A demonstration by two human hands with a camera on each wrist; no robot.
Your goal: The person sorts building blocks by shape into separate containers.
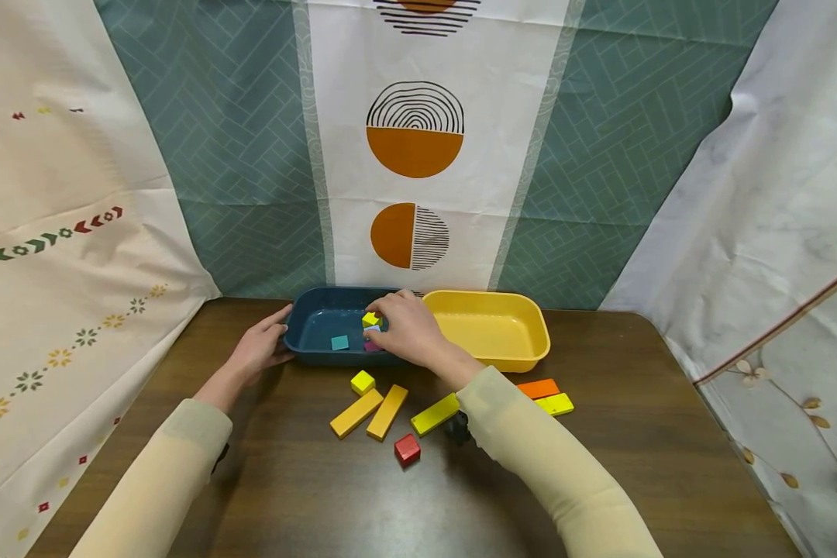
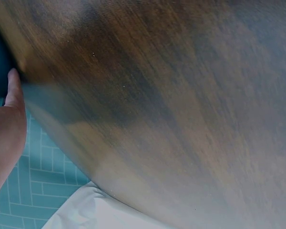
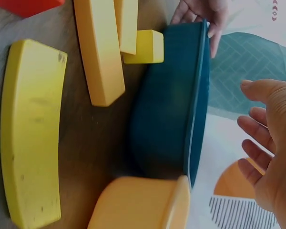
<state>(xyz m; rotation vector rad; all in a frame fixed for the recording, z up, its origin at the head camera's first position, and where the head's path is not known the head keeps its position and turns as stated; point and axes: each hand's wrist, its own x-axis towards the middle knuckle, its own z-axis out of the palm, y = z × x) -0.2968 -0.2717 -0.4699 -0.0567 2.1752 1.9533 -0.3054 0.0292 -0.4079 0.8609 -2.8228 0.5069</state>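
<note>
My left hand (image 1: 258, 346) holds the left end of a dark blue tray (image 1: 307, 358); in the left wrist view a straight digit touches its wall. My right hand (image 1: 411, 329) is over the tray's right part, thumb and fingers apart around a yellow cube (image 1: 372, 319). Under that cube are a light blue block (image 1: 372, 331) and a purple block (image 1: 372, 346). In the right wrist view nothing shows between the fingers of the right hand (image 3: 276, 138), above the tray's rim. Farther left in the tray lies a teal block (image 1: 339, 342).
A yellow tray (image 1: 540, 341) stands right beside the blue one. In front lie another yellow cube (image 1: 363, 382), two light orange bars (image 1: 356, 414), a yellow bar (image 1: 435, 415) and a red cube (image 1: 407, 450). An orange block (image 1: 539, 389) and a yellow block (image 1: 555, 404) are by the right forearm.
</note>
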